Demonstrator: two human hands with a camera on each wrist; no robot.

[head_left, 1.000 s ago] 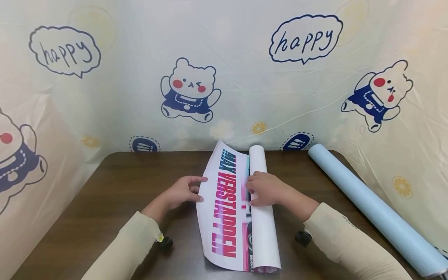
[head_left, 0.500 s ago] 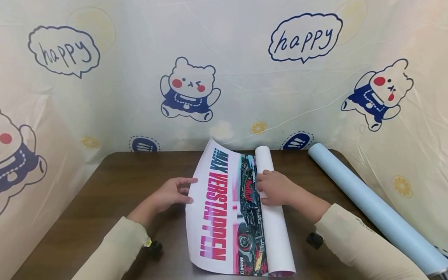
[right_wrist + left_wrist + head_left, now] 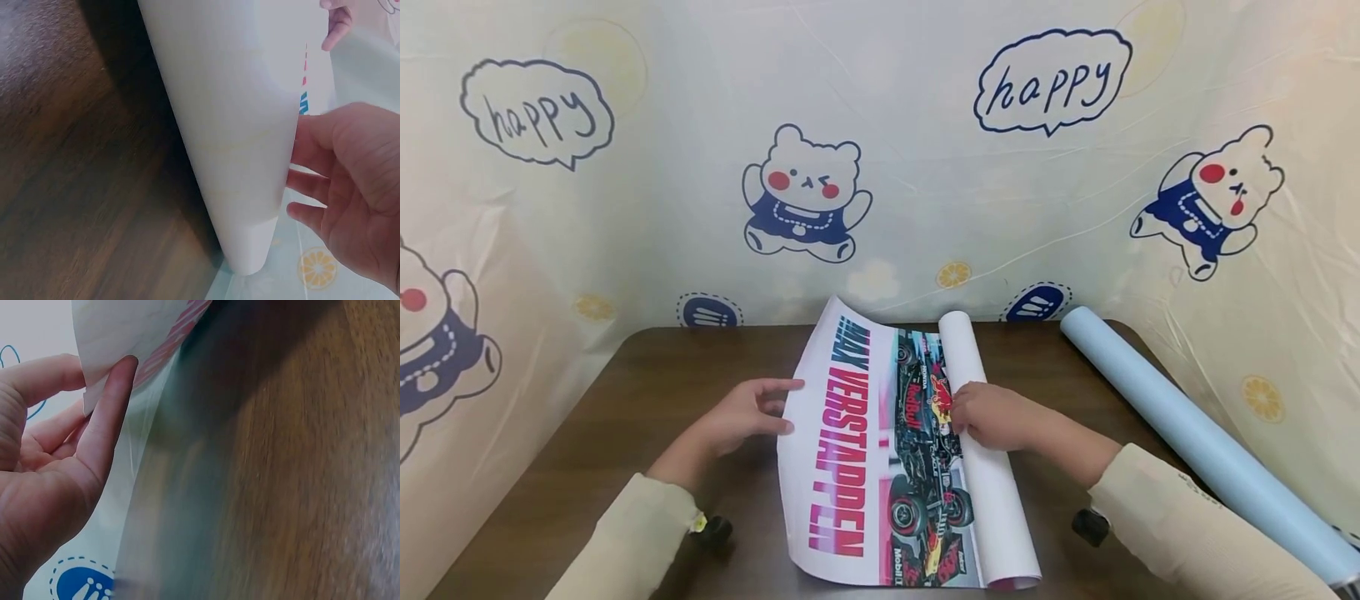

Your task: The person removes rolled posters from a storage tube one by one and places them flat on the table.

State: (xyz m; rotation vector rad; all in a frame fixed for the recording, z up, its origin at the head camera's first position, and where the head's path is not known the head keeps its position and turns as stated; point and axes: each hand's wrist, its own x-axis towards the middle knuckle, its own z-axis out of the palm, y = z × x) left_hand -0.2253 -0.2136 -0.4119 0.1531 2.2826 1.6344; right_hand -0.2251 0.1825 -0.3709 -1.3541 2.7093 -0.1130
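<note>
A poster (image 3: 841, 442) with large red and blue lettering and a racing car lies partly unrolled on the table. Its right part is a white roll (image 3: 1000, 500) that runs from back to front. My left hand (image 3: 733, 421) pinches the poster's raised left edge; the left wrist view shows the paper between thumb and fingers (image 3: 103, 419). My right hand (image 3: 1000, 415) is on the roll, its fingers curled at the side facing the printed sheet. In the right wrist view those fingers (image 3: 309, 187) meet the roll's side, and part of the grip is hidden.
A long light-blue tube (image 3: 1195, 433) lies slantwise along the right side of the dark wooden table (image 3: 700, 358). Behind the table hangs a pale cloth (image 3: 910, 125) printed with bears and speech bubbles.
The left hand has drawn the poster's left edge to the left. The roll has turned and shifted right overall under the right hand, uncovering the printed car.
</note>
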